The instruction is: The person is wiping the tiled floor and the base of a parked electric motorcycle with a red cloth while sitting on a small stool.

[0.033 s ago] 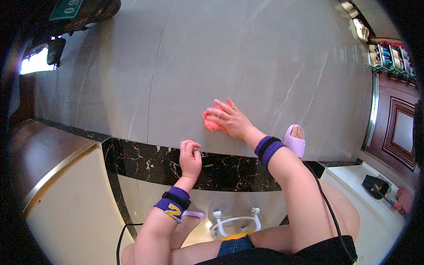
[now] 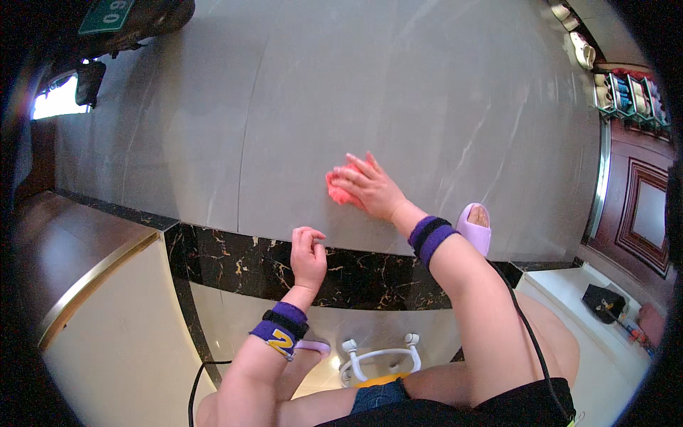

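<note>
On the grey tiled floor (image 2: 306, 92) lies a crumpled pink cloth (image 2: 340, 191). My right hand (image 2: 373, 188) presses down over it, fingers partly spread, and covers much of it. Pink fabric shows around and between those fingers. My left hand (image 2: 308, 260) is held nearer to me, over the black marble border strip (image 2: 235, 260). Its fingers are loosely curled in, and I see nothing in them. Purple wristbands (image 2: 430, 238) with black straps go round both wrists.
My feet wear lilac slippers (image 2: 474, 229). A white-framed stool with casters (image 2: 373, 356) is under me. To the left stands a cabinet (image 2: 92, 245); a brown door (image 2: 640, 206) and a shoe rack (image 2: 626, 96) are at the right. Black cables (image 2: 523, 313) run beside my arms.
My right hand has shifted slightly away from me, with the pink cloth under it. My left hand has barely moved.
</note>
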`<state>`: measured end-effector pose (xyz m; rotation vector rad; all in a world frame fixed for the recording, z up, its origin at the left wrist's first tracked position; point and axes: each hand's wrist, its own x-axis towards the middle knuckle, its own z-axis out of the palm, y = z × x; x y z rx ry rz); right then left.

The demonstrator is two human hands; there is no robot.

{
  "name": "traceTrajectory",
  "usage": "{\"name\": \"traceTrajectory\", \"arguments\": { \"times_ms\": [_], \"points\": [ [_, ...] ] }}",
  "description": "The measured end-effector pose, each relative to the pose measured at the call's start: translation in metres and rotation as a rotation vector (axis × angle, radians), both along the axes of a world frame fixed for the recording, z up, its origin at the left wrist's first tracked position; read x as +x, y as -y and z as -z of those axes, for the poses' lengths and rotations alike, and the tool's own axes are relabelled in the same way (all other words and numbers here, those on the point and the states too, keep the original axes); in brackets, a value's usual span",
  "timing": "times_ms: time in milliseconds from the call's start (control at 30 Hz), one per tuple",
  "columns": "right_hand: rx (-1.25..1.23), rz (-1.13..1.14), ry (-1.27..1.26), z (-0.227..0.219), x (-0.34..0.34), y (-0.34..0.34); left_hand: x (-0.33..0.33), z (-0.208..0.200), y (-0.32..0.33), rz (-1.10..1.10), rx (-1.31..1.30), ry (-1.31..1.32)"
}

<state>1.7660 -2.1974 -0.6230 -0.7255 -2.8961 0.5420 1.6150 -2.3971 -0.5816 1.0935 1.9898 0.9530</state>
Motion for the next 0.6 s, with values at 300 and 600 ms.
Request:
{"name": "traceTrajectory", "arguments": {
  "times_ms": [300,600],
  "points": [
    [-0.012,0.141,-0.201,0.002,-0.07,-0.11,0.002,-0.011,-0.047,-0.023,-0.05,0.028],
    [0.065,0.451,-0.246,-0.007,-0.058,-0.115,-0.002,-0.033,-0.075,-0.07,-0.089,0.081]
  ]
}}
